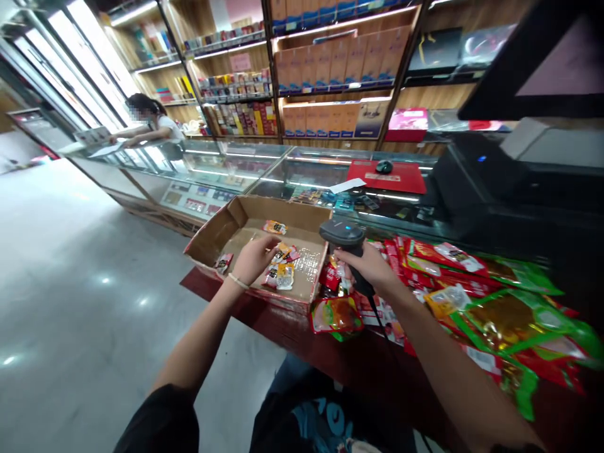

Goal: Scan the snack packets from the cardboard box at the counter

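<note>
Over the open cardboard box (245, 238), my left hand (257, 257) reaches down with its fingers bent together at the edge of a yellow and red snack packet (289, 253). The fingertips are partly hidden. Around it in the box lie a second packet (279, 277) just in front, a third packet (275, 227) toward the back wall, and a small one (223, 262) at the left. Wrapped round the handle of a black barcode scanner (342, 231) is my right hand (370, 269). The scanner is upright above the box's right edge, its cable hanging down.
Right of the box, red and green snack bags (509, 321) are heaped on the dark red counter (283, 327). Behind are a glass display case (226, 165), a red mat (406, 178) with a mouse (384, 167), and a black checkout terminal (481, 182). Another person (165, 129) leans over the far counter.
</note>
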The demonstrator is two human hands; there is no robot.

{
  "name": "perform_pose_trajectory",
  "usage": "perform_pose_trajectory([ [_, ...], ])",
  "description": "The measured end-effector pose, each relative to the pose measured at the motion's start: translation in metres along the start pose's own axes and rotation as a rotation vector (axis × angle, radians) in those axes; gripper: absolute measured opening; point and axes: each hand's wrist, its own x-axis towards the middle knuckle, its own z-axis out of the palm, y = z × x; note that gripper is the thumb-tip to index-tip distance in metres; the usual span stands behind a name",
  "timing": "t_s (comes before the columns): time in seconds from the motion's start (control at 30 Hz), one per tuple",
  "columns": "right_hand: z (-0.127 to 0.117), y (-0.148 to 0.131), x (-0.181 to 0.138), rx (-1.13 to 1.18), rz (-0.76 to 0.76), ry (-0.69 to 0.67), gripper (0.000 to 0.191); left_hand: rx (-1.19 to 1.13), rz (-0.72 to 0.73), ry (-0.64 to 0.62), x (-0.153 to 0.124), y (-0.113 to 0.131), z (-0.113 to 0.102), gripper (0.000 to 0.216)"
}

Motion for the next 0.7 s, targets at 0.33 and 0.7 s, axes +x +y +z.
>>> perform_pose_trajectory([
  [0.33, 0.035, -0.008, 0.047, -0.107, 0.006, -0.114, 0.028, 0.335, -0.048, -0.325, 0.039, -0.049, -0.008, 0.029],
  [0.7, 0.051, -0.009, 0.091, -0.245, 0.108, -0.191, 0.023, 0.664, -0.082, -0.52, 0.07, -0.073, 0.045, 0.034],
])
